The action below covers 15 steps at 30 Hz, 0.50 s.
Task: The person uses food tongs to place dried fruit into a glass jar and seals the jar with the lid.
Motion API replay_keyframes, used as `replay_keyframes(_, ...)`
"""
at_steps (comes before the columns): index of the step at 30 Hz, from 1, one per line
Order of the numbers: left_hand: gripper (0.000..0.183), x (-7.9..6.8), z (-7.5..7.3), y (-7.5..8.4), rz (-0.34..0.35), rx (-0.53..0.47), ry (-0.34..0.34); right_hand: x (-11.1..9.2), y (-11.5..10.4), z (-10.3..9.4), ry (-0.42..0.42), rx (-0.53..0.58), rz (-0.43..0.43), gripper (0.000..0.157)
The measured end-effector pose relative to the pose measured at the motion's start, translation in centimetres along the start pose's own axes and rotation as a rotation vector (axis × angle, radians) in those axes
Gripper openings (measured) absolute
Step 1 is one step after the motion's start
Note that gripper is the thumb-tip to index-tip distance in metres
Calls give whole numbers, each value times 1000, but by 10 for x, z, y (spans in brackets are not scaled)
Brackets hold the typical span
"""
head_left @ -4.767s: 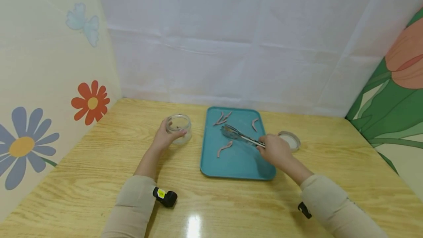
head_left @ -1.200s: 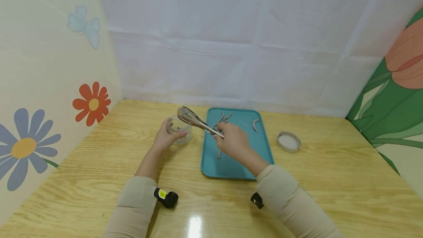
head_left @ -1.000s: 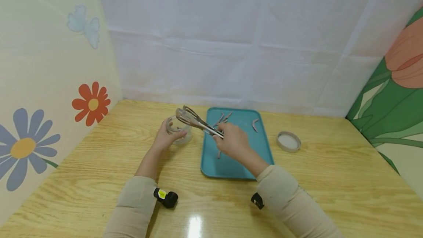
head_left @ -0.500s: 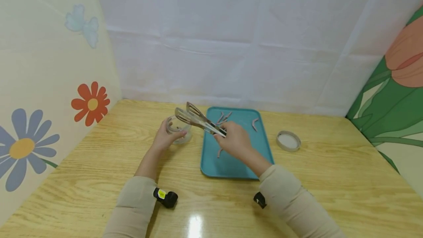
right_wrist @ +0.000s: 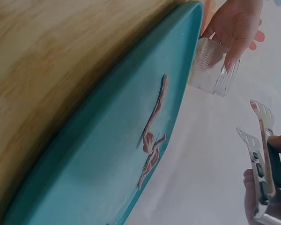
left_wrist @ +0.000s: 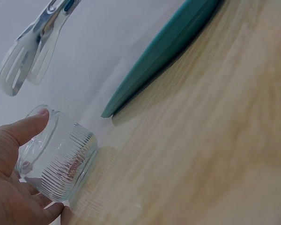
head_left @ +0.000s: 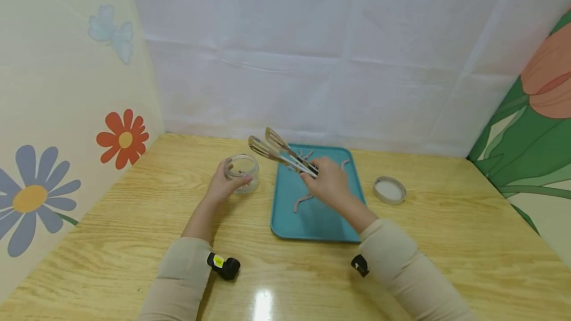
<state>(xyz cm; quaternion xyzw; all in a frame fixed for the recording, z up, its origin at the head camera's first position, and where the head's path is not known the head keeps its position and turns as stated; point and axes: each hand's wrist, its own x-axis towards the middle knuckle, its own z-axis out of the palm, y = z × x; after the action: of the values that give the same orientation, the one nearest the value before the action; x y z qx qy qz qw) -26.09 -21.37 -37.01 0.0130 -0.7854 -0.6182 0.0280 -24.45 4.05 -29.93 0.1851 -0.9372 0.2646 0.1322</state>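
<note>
Right hand (head_left: 330,182) grips spread tongs (head_left: 292,154) above tray (head_left: 285,228); bent pink strip (head_left: 302,200) slants below, on tray's near-left part; left hand (head_left: 223,185), farther from it, grips jar (left_wrist: 68,159).

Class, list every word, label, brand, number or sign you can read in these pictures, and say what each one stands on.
Readable text: none.
Yellow label on the black device at the left sleeve: has dark marks, too small and blurred to read.
Jar, tongs, tray and lid: no lettering visible.
</note>
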Motion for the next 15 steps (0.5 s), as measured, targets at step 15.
replay_keyframes(15,91,1,-1,-3,2,10,-4,8,31,-12,18,-17,112,16)
